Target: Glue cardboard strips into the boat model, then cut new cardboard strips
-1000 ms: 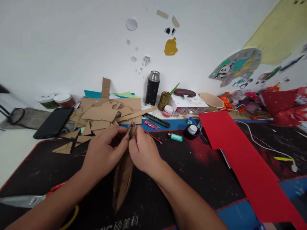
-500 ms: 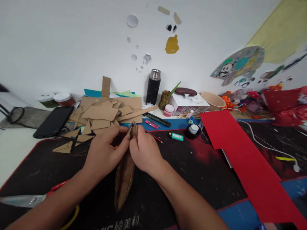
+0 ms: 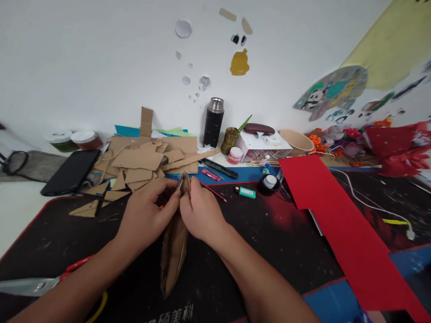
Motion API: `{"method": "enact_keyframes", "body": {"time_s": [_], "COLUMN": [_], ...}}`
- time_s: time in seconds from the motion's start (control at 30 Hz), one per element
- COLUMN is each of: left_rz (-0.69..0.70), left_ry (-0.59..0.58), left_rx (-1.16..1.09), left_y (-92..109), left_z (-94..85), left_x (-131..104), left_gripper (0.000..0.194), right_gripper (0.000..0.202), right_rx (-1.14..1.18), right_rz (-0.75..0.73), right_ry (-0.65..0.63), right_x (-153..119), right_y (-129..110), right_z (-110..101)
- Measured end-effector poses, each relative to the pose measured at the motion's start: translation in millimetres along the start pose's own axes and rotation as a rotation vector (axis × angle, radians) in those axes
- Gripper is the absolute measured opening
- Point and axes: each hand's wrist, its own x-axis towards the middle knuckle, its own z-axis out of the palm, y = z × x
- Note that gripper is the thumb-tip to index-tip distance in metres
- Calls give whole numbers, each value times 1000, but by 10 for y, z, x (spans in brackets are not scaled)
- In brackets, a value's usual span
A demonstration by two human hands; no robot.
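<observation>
Both hands meet at the far end of a narrow folded cardboard piece (image 3: 173,260), which stands open like a long trough toward me. My left hand (image 3: 148,208) pinches its left side between thumb and fingers. A thin silvery item (image 3: 181,181) shows at those fingertips, too small to name, and a bit of orange peeks from under the palm. My right hand (image 3: 202,208) is closed on the right side of the same piece, its thumb pressed against the cardboard. Red-handled scissors (image 3: 35,286) lie under my left forearm, partly hidden by it.
Cardboard scraps (image 3: 138,159) are heaped behind my left hand. A black utility knife (image 3: 219,168), a green lighter (image 3: 245,192) and a red pencil (image 3: 215,193) lie beyond my right hand. Red card (image 3: 336,224) covers the right side. A black flask (image 3: 213,123) stands by the wall.
The view has shifted slightly, so the desk items sit a little further left. Both hands keep their grip on the cardboard, with hardly any movement.
</observation>
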Motion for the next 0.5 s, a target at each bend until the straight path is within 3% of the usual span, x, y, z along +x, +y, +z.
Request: {"method": "enact_keyframes", "body": {"time_s": [0.5], "left_rz": [-46], "left_ry": [-30], "left_rx": [-23], "left_y": [-66], "left_z": [49], "left_x": [7], "left_gripper": [19], "right_gripper": [19], "right_rx": [-23], "right_rz": [17], "right_ry": [-27], "right_x": [42], "right_y": [44], "right_z": [46]}}
